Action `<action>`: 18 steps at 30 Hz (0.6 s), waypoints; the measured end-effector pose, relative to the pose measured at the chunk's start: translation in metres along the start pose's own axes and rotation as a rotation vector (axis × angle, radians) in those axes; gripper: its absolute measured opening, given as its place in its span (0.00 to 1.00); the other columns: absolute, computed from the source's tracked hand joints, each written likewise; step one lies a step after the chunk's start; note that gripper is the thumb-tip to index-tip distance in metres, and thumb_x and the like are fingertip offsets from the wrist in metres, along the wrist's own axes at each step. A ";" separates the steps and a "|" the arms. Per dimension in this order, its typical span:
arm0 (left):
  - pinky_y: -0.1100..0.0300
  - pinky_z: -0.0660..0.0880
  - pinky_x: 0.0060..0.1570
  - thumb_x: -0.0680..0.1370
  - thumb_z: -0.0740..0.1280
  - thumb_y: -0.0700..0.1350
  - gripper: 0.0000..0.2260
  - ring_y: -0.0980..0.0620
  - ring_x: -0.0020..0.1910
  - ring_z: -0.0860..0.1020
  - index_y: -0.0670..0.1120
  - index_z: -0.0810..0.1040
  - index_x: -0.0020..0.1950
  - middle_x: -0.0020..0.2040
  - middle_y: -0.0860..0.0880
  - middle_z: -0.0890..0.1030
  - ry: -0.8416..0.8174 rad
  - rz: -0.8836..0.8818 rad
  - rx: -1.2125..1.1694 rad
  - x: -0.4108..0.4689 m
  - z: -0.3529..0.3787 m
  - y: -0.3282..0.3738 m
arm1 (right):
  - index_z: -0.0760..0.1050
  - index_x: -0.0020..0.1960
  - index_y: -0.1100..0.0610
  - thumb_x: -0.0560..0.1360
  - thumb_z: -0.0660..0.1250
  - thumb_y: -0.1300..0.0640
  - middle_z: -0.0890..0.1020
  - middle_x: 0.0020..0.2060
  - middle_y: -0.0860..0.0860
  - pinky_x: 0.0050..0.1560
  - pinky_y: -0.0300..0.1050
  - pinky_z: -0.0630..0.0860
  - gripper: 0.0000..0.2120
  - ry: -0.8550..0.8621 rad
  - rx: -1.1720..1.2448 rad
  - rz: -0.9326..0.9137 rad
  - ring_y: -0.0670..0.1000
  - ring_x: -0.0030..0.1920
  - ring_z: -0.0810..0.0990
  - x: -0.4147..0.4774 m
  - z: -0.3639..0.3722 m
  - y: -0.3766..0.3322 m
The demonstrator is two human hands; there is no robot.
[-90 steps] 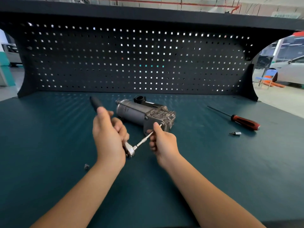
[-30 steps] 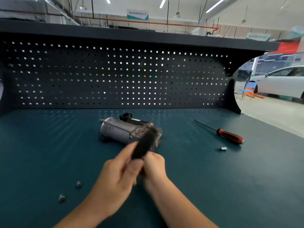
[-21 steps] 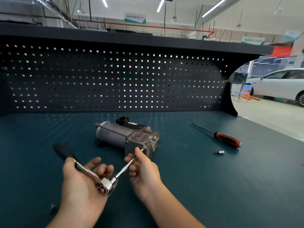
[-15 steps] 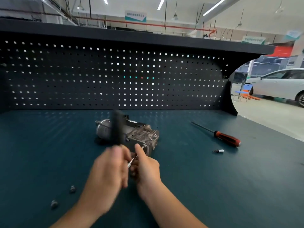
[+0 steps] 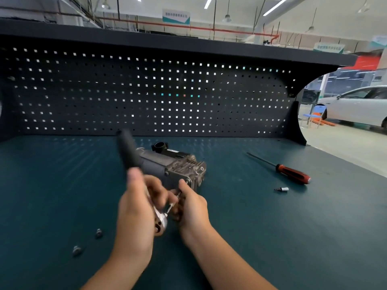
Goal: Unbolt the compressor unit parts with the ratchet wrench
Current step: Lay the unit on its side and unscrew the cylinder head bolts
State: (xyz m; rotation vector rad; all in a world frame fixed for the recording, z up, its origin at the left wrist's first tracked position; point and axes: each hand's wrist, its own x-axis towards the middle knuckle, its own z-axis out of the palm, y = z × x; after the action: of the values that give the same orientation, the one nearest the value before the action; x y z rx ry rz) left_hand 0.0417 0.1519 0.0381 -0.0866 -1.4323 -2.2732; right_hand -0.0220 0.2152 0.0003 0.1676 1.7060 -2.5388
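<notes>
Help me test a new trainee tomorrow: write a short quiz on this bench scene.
1. True or false: the screwdriver lies left of the compressor unit.
2. How many loose bolts lie on the bench near the left forearm?
3. The left hand grips the ratchet wrench. The right hand pinches: A) the extension bar; B) the screwdriver; C) nothing.
Key: 1 false; 2 two; 3 A.

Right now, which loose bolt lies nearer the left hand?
The rear bolt; the front bolt sits further left, away from the left hand.
</notes>
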 end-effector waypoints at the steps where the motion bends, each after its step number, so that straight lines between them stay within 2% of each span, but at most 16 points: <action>1: 0.62 0.71 0.33 0.77 0.53 0.62 0.23 0.54 0.27 0.76 0.46 0.68 0.32 0.23 0.52 0.70 0.092 -0.050 -0.168 0.005 -0.003 0.001 | 0.73 0.37 0.61 0.80 0.59 0.51 0.73 0.22 0.49 0.25 0.35 0.64 0.17 -0.005 -0.025 -0.010 0.45 0.23 0.67 -0.001 0.001 -0.002; 2: 0.60 0.71 0.36 0.78 0.51 0.62 0.22 0.54 0.31 0.78 0.47 0.69 0.34 0.26 0.52 0.73 0.171 -0.141 -0.304 0.008 -0.008 -0.002 | 0.73 0.37 0.61 0.80 0.59 0.51 0.74 0.21 0.49 0.24 0.34 0.64 0.17 0.000 -0.023 -0.010 0.44 0.21 0.67 -0.001 0.001 -0.001; 3: 0.58 0.70 0.38 0.78 0.51 0.61 0.22 0.53 0.35 0.78 0.48 0.70 0.35 0.28 0.52 0.75 0.202 -0.159 -0.382 0.007 -0.012 -0.005 | 0.74 0.37 0.61 0.79 0.59 0.52 0.76 0.21 0.48 0.22 0.33 0.64 0.17 0.020 -0.010 -0.005 0.43 0.19 0.67 -0.002 0.001 0.001; 5: 0.55 0.71 0.40 0.79 0.54 0.57 0.16 0.51 0.42 0.79 0.48 0.71 0.40 0.31 0.50 0.78 0.206 -0.179 -0.386 0.000 -0.016 -0.006 | 0.75 0.36 0.60 0.79 0.60 0.52 0.77 0.20 0.48 0.19 0.31 0.63 0.17 0.048 -0.009 0.011 0.42 0.17 0.67 -0.004 0.001 0.001; 7: 0.52 0.75 0.40 0.78 0.58 0.45 0.05 0.50 0.45 0.81 0.51 0.73 0.46 0.35 0.49 0.81 0.103 -0.194 -0.273 -0.001 -0.021 -0.013 | 0.75 0.36 0.61 0.79 0.60 0.52 0.76 0.19 0.47 0.19 0.31 0.63 0.17 0.058 0.017 0.005 0.42 0.16 0.67 -0.003 0.002 0.003; 9: 0.50 0.78 0.38 0.78 0.58 0.36 0.15 0.53 0.45 0.83 0.58 0.72 0.52 0.40 0.51 0.83 -0.038 -0.156 -0.081 -0.004 -0.025 -0.010 | 0.74 0.36 0.61 0.79 0.59 0.52 0.74 0.18 0.48 0.19 0.31 0.63 0.18 0.067 0.046 -0.005 0.43 0.16 0.66 -0.003 0.002 0.004; 11: 0.55 0.77 0.48 0.79 0.58 0.35 0.22 0.60 0.47 0.81 0.66 0.67 0.54 0.44 0.58 0.82 -0.203 0.018 0.271 -0.007 -0.037 -0.005 | 0.74 0.35 0.61 0.80 0.57 0.51 0.74 0.18 0.49 0.21 0.33 0.63 0.20 0.061 0.059 -0.004 0.45 0.18 0.67 -0.002 0.004 0.005; 12: 0.61 0.75 0.52 0.79 0.59 0.38 0.23 0.64 0.49 0.79 0.69 0.64 0.55 0.48 0.63 0.80 -0.335 0.142 0.500 -0.008 -0.041 -0.001 | 0.74 0.33 0.60 0.80 0.57 0.51 0.74 0.19 0.50 0.23 0.35 0.64 0.21 0.054 0.060 0.006 0.46 0.19 0.69 -0.002 0.005 0.005; 14: 0.65 0.69 0.59 0.78 0.60 0.48 0.23 0.70 0.57 0.71 0.76 0.55 0.57 0.56 0.71 0.72 -0.571 0.386 0.935 -0.005 -0.049 0.000 | 0.73 0.24 0.56 0.80 0.57 0.54 0.73 0.18 0.49 0.26 0.38 0.66 0.25 0.061 0.055 0.031 0.47 0.20 0.71 -0.003 0.006 0.006; 16: 0.65 0.65 0.62 0.77 0.61 0.54 0.24 0.71 0.62 0.62 0.73 0.49 0.62 0.59 0.76 0.61 -0.671 0.409 1.210 -0.004 -0.047 0.012 | 0.69 0.17 0.56 0.79 0.59 0.57 0.71 0.18 0.49 0.29 0.39 0.66 0.30 0.085 0.038 0.044 0.49 0.22 0.70 -0.002 0.005 0.006; 17: 0.66 0.68 0.59 0.75 0.64 0.55 0.26 0.71 0.62 0.63 0.69 0.50 0.64 0.58 0.77 0.60 -0.702 0.503 1.315 -0.005 -0.046 0.016 | 0.70 0.19 0.56 0.78 0.60 0.56 0.71 0.20 0.50 0.31 0.40 0.67 0.28 0.087 0.035 0.029 0.51 0.25 0.70 -0.002 0.004 0.006; 18: 0.67 0.73 0.51 0.70 0.70 0.54 0.31 0.71 0.57 0.69 0.64 0.53 0.65 0.57 0.76 0.64 -0.738 0.640 1.377 -0.006 -0.043 0.021 | 0.72 0.24 0.57 0.78 0.62 0.53 0.73 0.23 0.52 0.31 0.39 0.68 0.24 0.086 0.021 0.007 0.52 0.27 0.71 -0.002 0.003 0.005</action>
State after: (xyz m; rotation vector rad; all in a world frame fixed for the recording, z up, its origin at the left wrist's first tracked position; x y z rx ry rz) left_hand 0.0639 0.1089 0.0345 -0.8247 -2.5051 -0.4320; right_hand -0.0191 0.2102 -0.0027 0.2876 1.7051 -2.5806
